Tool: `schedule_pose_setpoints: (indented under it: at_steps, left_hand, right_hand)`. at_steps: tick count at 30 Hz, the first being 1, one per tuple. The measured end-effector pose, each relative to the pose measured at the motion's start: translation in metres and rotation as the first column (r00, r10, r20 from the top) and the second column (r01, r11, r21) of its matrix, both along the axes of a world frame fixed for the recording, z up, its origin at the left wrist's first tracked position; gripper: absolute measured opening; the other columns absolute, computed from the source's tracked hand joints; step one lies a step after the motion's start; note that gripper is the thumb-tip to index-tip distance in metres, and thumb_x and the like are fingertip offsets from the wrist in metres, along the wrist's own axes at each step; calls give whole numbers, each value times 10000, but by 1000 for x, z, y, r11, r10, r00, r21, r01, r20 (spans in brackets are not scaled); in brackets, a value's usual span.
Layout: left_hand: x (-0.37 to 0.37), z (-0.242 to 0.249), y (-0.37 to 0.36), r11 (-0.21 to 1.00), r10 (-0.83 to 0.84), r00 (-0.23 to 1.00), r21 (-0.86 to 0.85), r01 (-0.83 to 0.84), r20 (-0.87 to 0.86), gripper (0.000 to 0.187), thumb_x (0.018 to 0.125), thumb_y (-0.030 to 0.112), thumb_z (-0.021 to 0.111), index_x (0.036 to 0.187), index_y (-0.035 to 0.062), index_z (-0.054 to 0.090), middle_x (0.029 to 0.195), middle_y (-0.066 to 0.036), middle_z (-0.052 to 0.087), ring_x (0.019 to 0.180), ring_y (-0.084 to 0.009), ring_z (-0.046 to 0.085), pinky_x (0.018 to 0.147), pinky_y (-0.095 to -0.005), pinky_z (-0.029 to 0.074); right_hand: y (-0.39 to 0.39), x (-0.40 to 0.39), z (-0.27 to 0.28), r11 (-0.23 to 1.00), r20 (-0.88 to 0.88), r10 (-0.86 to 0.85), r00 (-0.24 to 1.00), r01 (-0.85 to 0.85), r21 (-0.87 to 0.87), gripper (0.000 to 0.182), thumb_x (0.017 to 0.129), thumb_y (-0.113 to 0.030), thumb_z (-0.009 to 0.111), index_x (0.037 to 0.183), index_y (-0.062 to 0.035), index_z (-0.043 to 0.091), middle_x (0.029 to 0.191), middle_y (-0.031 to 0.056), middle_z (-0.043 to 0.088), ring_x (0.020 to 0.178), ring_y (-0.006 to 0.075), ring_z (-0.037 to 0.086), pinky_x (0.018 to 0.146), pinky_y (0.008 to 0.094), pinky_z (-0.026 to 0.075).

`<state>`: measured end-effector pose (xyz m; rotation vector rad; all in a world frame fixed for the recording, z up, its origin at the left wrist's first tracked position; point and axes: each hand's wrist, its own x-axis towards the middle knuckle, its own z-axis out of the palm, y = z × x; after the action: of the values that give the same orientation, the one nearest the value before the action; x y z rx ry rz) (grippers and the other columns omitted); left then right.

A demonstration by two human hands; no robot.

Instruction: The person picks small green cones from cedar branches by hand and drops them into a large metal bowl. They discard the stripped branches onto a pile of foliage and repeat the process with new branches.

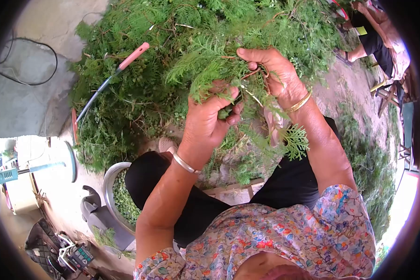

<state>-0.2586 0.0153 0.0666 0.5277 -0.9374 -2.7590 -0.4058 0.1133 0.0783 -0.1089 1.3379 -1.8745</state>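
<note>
A leafy evergreen branch [201, 70] with flat, scale-like foliage is held up between my two hands. My right hand [277, 74], with a gold bangle on the wrist, pinches brown stems between thumb and fingers. Some foliage hangs down below it. My left hand [207, 116], with a silver bangle, is curled closed with small green pieces [226, 112] between its fingers. What exactly these pieces are is partly hidden. Beside my left knee stands a round metal basin [108, 182] holding many small green cones or seeds [125, 198].
A large heap of cut evergreen branches [140, 88] lies ahead. On it rests a long metal tool with a pink handle [133, 56]. Another person [382, 42] sits at the upper right. A black cable [44, 45] lies at left; more cuttings [366, 163] cover the ground at right.
</note>
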Motion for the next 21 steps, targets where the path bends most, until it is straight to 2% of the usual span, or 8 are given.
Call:
schedule_pose_setpoints:
  at_steps: [1,4,8,11,13,14,16,21]
  left_hand:
    - [0,6,0,997,25,991,-74,-16,132,190,792,44,642,967,67,574,908,-53,613,745,-204,584,527,-277,377]
    - [-4,0,-3,999,23,984,25,-28,174,240,774,17,656,992,52,563,824,-53,606,615,-164,550,436,-262,356]
    - [0,1,1,999,-13,994,-32,17,113,216,781,23,650,980,64,576,830,-52,610,627,-164,568,431,-272,360]
    - [3,2,1,994,-11,997,-110,18,70,206,788,109,668,968,89,569,918,-52,613,805,-211,604,568,-302,392]
    - [1,-4,-2,999,18,977,27,-24,213,215,779,112,668,965,85,564,913,-70,610,775,-205,589,575,-301,393]
    - [1,-7,-4,999,19,977,27,-26,213,215,779,112,668,965,85,564,913,-70,610,775,-205,589,575,-301,393]
    - [3,-11,-9,998,-47,980,47,38,195,205,777,108,660,957,84,565,907,-85,605,737,-201,563,593,-310,398]
    - [4,-16,-10,995,-31,987,99,15,156,188,780,104,657,950,81,579,893,-94,607,711,-208,542,589,-308,395]
  right_hand:
    - [-1,-1,-2,1000,-106,4,994,-3,12,221,736,-163,761,648,-88,573,591,-20,514,538,91,479,539,230,392]
    - [-4,4,-2,999,-186,-28,982,31,12,235,733,-166,765,638,-77,570,590,-16,516,515,89,463,507,240,372]
    - [-4,8,2,999,-163,-44,986,42,-14,251,728,-175,769,627,-69,566,595,-13,523,492,88,443,496,246,358]
    - [-4,9,6,999,-193,0,981,8,38,238,729,-180,768,644,-65,578,599,-13,525,489,86,433,495,243,353]
    - [-6,12,14,967,-258,70,964,-2,254,235,732,-197,767,652,-73,585,594,-19,514,501,81,424,488,247,339]
    - [-6,10,10,967,-258,71,964,-3,253,235,732,-197,767,652,-73,585,594,-19,514,501,81,424,488,247,339]
    - [-7,4,-2,993,-212,69,975,-47,110,200,718,-123,764,747,28,635,668,63,585,651,163,512,711,308,395]
    - [-8,1,-5,992,-217,74,973,-48,120,199,719,-124,763,740,27,635,655,65,581,653,162,511,714,311,390]
